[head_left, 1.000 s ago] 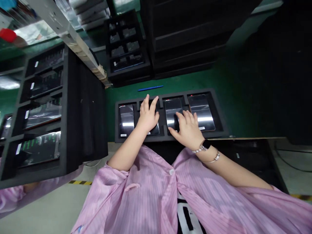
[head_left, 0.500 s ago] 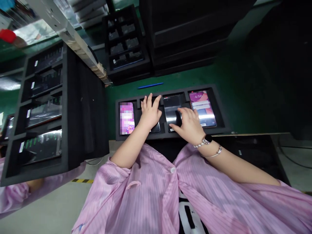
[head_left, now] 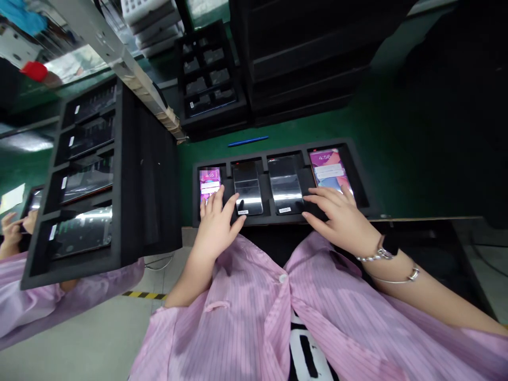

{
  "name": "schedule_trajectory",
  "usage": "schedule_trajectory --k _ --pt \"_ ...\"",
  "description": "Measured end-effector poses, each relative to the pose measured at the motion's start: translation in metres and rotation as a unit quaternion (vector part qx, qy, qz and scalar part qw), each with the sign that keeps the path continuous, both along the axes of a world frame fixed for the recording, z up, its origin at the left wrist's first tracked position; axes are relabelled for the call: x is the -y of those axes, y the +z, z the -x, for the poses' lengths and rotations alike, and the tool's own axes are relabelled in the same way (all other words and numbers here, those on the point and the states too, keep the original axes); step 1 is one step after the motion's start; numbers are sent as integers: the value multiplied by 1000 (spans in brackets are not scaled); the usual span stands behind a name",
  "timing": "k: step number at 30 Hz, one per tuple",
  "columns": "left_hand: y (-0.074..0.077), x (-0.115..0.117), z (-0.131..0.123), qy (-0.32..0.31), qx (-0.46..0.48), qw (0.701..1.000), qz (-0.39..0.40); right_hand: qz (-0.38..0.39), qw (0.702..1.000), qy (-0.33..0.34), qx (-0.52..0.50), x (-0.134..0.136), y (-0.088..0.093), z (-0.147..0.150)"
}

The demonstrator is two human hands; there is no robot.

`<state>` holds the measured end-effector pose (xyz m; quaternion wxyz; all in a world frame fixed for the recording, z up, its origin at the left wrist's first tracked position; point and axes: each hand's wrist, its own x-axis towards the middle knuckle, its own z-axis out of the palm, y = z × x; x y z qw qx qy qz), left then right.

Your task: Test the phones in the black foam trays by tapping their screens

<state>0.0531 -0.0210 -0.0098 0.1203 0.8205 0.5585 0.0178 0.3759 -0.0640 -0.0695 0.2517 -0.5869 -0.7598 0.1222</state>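
A black foam tray (head_left: 254, 153) holds several smartphones side by side in a row. My left hand (head_left: 216, 227) rests its fingertips on the lower end of the far-left phone (head_left: 209, 182), whose lock screen is lit. My right hand (head_left: 341, 217) lies with its fingers at the lower end of the far-right phone (head_left: 327, 169), also lit and showing a pink wallpaper. Between my hands, two dark phones (head_left: 248, 188) (head_left: 284, 185) lie untouched, with glossy reflections. Both hands hold nothing. A watch and a thin bracelet circle my right wrist.
A large foam tray of phones (head_left: 87, 180) stands to the left, and a stack of black trays (head_left: 210, 79) stands ahead. A blue stylus (head_left: 248, 141) lies on the green mat (head_left: 389, 153). At far left, another person's hand (head_left: 11, 230) holds a phone.
Both hands have moved outward from the middle phones to the outer ones. The far-left and far-right screens, dark a second ago, are now lit. The view has shifted slightly.
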Motion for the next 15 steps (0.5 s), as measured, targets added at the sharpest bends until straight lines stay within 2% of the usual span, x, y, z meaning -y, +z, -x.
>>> schedule_trajectory --k 10,15 --pt "-9 13 2 17 -37 999 3 34 993 -35 105 6 2 5" --pt "-14 13 0 26 -39 998 35 23 989 -21 146 8 -1 5"
